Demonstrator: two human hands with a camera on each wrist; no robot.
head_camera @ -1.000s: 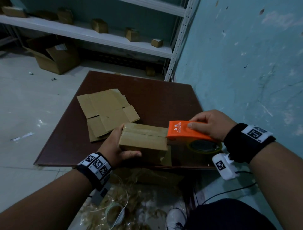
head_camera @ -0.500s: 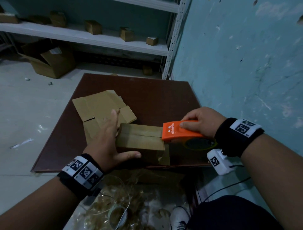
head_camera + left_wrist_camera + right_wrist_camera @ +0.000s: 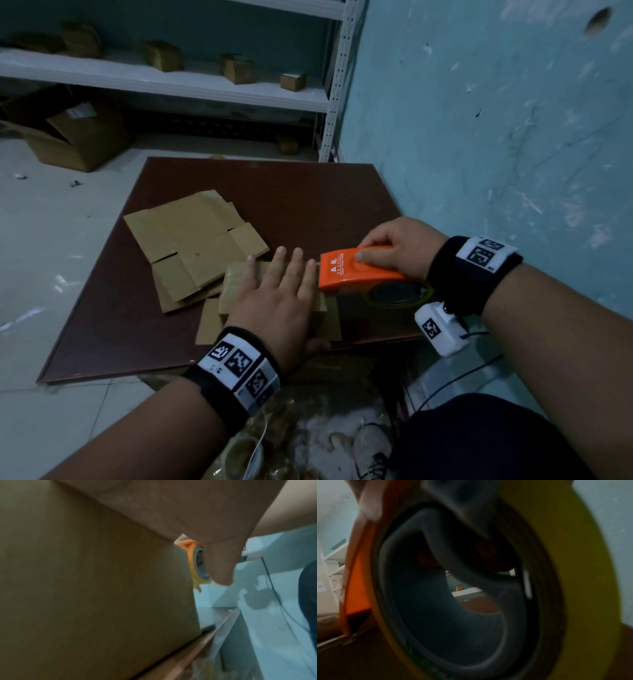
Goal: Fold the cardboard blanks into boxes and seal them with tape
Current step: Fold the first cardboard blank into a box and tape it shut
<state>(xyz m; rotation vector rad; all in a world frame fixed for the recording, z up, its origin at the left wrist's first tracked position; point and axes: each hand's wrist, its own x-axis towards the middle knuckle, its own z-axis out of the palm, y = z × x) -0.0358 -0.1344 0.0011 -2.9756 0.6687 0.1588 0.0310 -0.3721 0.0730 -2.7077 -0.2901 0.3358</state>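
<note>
Small folded cardboard box (image 3: 239, 284) sits near front edge of dark brown bench (image 3: 308, 198), a loose flap sticking out flat at its front-left. L hand (image 3: 274, 298) lies palm-down on box top, fingers (image 3: 296, 263) straight & spread, pointing away from person; thumb hangs over front side of box. Grip on L = flat press, nothing curled round the box. L wrist view: box side wall (image 3: 85, 581) fills most of frame, palm above it, thumb (image 3: 221, 566) dropping past the box corner, orange/yellow tape roll visible behind.

R hand (image 3: 400, 250) holds orange tape dispenser (image 3: 352, 270) from above, thumb on its top face, other fingers wrapped over far side. Dispenser nose is right at box's right end, just beside L fingertips; can't tell if blade touches cardboard. Yellowish tape roll (image 3: 397, 296) sits in dispenser under the R hand. R wrist view: very close & blurry, tape roll (image 3: 565, 574) w/ dark grey core (image 3: 436, 601) fills frame, orange housing at left.

Stack of flat cardboard blanks (image 3: 191, 246) on bench, just left of & behind the box, touching/overlapped by it. Bench stands vs teal wall (image 3: 496, 120). White shelf (image 3: 164, 82) in bkgd carries several small brown boxes. Big open carton (image 3: 75, 133) on floor under it.
</note>
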